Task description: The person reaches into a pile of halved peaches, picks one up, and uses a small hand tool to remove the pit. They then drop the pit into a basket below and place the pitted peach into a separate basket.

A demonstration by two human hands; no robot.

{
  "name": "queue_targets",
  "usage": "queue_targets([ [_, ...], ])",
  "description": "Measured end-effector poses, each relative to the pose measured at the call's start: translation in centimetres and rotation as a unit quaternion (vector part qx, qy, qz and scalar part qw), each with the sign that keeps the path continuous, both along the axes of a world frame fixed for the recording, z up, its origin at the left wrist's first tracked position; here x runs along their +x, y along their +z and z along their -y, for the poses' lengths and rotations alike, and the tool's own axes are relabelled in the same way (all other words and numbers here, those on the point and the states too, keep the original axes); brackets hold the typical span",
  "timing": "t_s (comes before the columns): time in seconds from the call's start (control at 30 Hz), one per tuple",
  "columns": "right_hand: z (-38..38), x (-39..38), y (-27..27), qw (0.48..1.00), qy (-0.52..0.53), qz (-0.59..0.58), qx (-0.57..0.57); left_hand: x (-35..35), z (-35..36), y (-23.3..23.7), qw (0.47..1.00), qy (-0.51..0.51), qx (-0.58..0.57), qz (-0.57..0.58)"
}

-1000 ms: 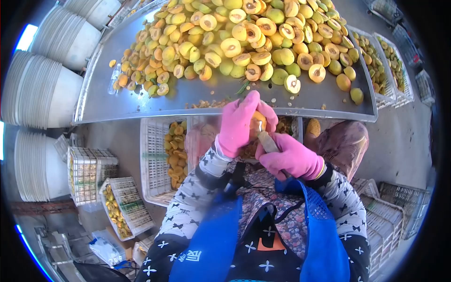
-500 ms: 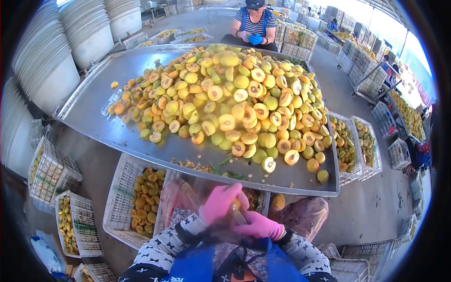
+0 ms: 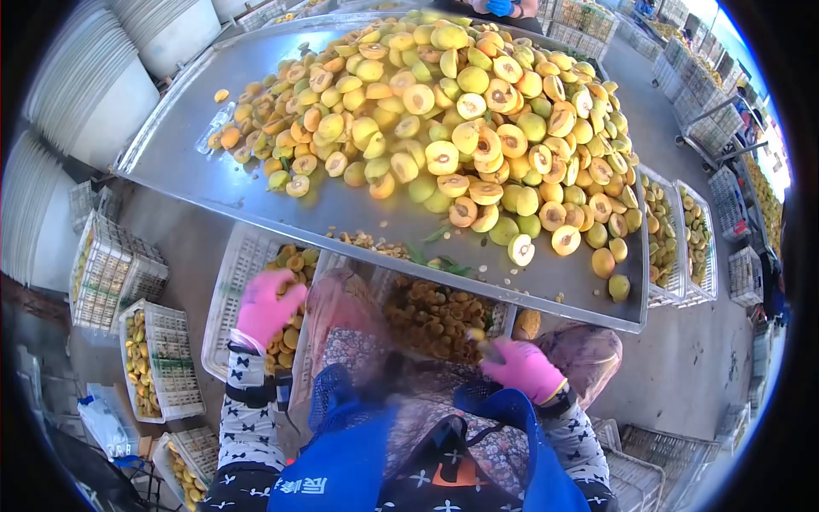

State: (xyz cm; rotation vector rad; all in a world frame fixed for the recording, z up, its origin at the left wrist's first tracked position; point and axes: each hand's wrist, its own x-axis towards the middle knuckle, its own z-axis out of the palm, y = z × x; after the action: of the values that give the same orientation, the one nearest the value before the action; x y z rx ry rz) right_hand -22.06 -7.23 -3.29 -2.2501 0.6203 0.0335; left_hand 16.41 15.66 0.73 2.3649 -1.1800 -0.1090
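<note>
Halved yellow-green fruits (image 3: pixel 444 128) are heaped on a metal table (image 3: pixel 281 205) in front of me. My left hand (image 3: pixel 270 309), in a pink glove, is over the white crate (image 3: pixel 223 299) of fruit halves below the table's edge. Its fingers are apart, with no fruit seen in them. My right hand (image 3: pixel 522 369), also pink-gloved, is closed near my right knee, beside a crate of brownish pieces (image 3: pixel 435 311). Something small and blurred sticks out of its fingers, too unclear to name.
More fruit crates stand at the left (image 3: pixel 153 363) and right (image 3: pixel 701 247). Stacked white tubs (image 3: pixel 94 85) are at the upper left. Across the table a person's blue-gloved hand (image 3: pixel 499 7) shows. A clear bottle (image 3: pixel 213 126) lies on the table.
My hands, earlier together around a fruit, have separated. The left one has moved left over the crate and opened; the right one has moved right. The view has tilted down.
</note>
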Motion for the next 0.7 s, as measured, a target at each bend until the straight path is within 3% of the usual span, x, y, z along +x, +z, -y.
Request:
queue_targets([
  [0.03,0.6,0.2,-0.2,0.999,-0.023,0.024,-0.013,0.3,0.7,-0.1,0.999,0.016,-0.043,-0.01],
  [0.1,1.6,1.4,1.3,0.986,-0.167,0.017,0.021,1.5,3.6,-0.5,0.99,0.043,-0.131,-0.027],
  [0.17,2.6,1.2,1.6,0.988,-0.152,0.025,0.033,0.6,8.8,-0.1,0.961,-0.008,-0.189,-0.2],
  [0.23,3.0,0.6,2.6,0.991,-0.124,0.032,0.043,0.4,14.8,-2.2,0.958,-0.081,-0.195,-0.193],
  [0.27,2.9,0.8,4.9,0.977,-0.125,-0.095,0.146,-1.5,17.7,-0.9,0.937,-0.064,-0.194,-0.282],
  [0.3,2.8,0.3,4.6,0.987,-0.097,-0.079,0.098,-3.3,20.3,0.5,0.909,-0.047,-0.191,-0.368],
  [0.37,1.7,-1.3,3.0,0.998,-0.041,-0.047,-0.001,-3.1,26.0,-3.0,0.932,-0.21,-0.278,-0.106],
  [0.4,1.6,-2.1,2.0,0.997,-0.05,-0.053,0.001,-2.7,28.4,-5.0,0.906,-0.282,-0.315,0.034],
  [0.5,1.9,-2.8,2.8,0.999,-0.042,-0.009,-0.009,-3.5,31.1,-7.9,0.915,-0.276,-0.272,0.112],
  [0.53,2.1,-3.2,2.1,0.994,-0.104,0.007,0.03,-3.9,31.0,-7.4,0.933,-0.272,-0.218,0.085],
  [0.63,3.0,-2.4,4.3,0.987,-0.152,0.028,0.043,-4.7,30.0,-4.2,0.96,-0.276,-0.046,-0.008],
  [0.7,3.9,-2.2,3.0,0.983,-0.156,0.048,0.078,-4.4,30.3,-4.5,0.953,-0.283,-0.085,0.068],
])
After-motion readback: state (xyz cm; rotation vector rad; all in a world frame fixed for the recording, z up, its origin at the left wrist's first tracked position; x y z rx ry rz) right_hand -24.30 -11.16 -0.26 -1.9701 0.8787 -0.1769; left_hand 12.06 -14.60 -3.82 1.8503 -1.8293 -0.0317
